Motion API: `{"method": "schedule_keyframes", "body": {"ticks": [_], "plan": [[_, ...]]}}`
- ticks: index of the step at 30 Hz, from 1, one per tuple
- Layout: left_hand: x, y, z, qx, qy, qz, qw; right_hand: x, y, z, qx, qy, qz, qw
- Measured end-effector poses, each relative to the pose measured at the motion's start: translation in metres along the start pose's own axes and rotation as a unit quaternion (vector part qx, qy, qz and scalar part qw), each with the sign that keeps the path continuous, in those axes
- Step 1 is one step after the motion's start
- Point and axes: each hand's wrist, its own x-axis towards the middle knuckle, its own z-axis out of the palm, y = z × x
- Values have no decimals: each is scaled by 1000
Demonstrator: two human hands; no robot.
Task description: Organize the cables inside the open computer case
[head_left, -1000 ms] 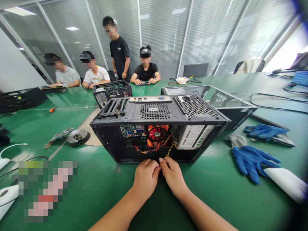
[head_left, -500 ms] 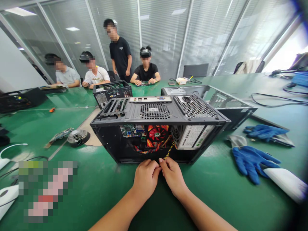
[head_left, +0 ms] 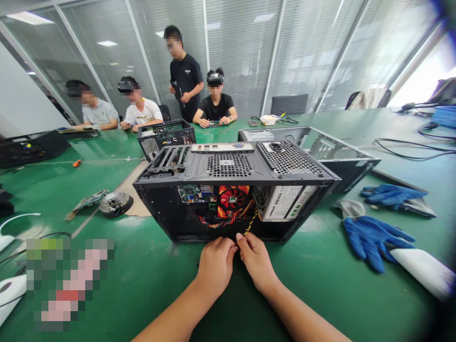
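An open black computer case lies in front of me, its open side facing my hands. Inside are a red-and-black fan, part of a motherboard, a power supply with a white label, and a bundle of coloured wires. From the power supply a twisted yellow-and-black cable runs down to my right hand, which pinches it at the case's near edge. My left hand is closed with its fingertips close beside the right ones; what it grips is hidden.
Blue gloves and a white device lie to the right. Another open case stands behind mine, a smaller one farther back. A round metal-and-black cooler sits at left. Several people are across the table.
My hands and the case stay almost where they were. The standing person across the table has shifted right and now holds a dark flat object in front of the body.
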Motion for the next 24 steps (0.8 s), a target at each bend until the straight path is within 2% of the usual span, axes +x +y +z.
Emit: {"method": "schedule_keyframes", "body": {"ticks": [4,18,24], "plan": [[0,0,-1,15,5,-7,1000,0,-2,0,13,2,8,1000],[-4,-2,2,1,53,32,998,1,0,-1,-24,17,-7,1000],[-4,-2,1,45,32,20,998,1,1,-1,-28,19,-9,999]]}}
